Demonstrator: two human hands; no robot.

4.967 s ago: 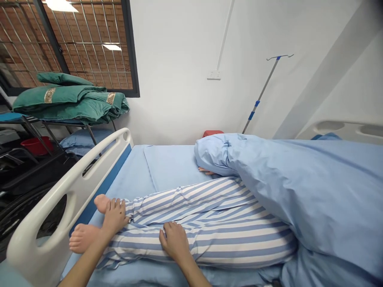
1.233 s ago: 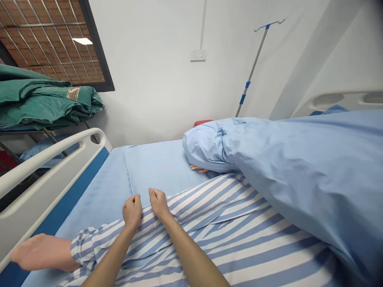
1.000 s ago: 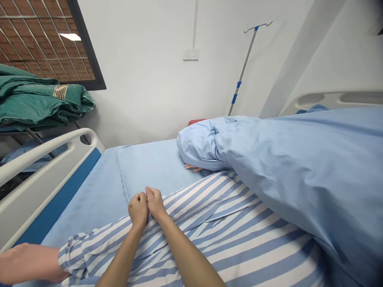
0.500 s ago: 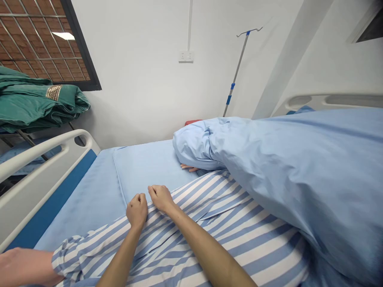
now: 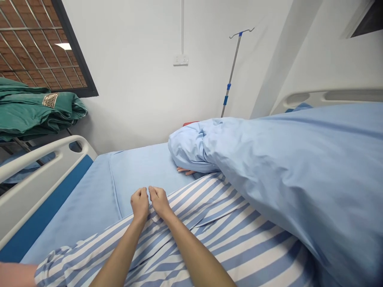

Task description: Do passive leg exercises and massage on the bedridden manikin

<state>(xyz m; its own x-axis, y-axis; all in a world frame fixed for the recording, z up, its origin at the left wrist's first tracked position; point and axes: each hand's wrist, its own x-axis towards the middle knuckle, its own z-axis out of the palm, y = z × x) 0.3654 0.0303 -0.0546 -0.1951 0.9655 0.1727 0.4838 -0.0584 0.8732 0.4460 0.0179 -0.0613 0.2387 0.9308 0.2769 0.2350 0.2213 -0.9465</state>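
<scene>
My left hand (image 5: 139, 203) and my right hand (image 5: 159, 200) are both closed into fists, side by side and nearly touching. They rest over the far edge of blue-and-white striped trousers (image 5: 239, 231) worn by someone lying on the bed. The undersides of my fingers are turned away, so anything in them is hidden. My forearms lie across the trouser leg from the near side. A bare lower leg (image 5: 16, 275) comes out of the cuff at lower left. Fingers of another hand (image 5: 185, 171) show under the edge of a light blue quilt (image 5: 284, 159).
A light blue sheet (image 5: 143, 163) covers the mattress beyond my hands. The bed's end board (image 5: 32, 187) stands at left, with folded green cloth (image 5: 32, 111) behind it. An IV pole (image 5: 231, 73) stands by the wall. Another board (image 5: 317, 96) rises at far right.
My left hand has moved right and closer to my right hand, narrowing the gap between the fists. The view has shifted slightly; the trousers and quilt otherwise look the same.
</scene>
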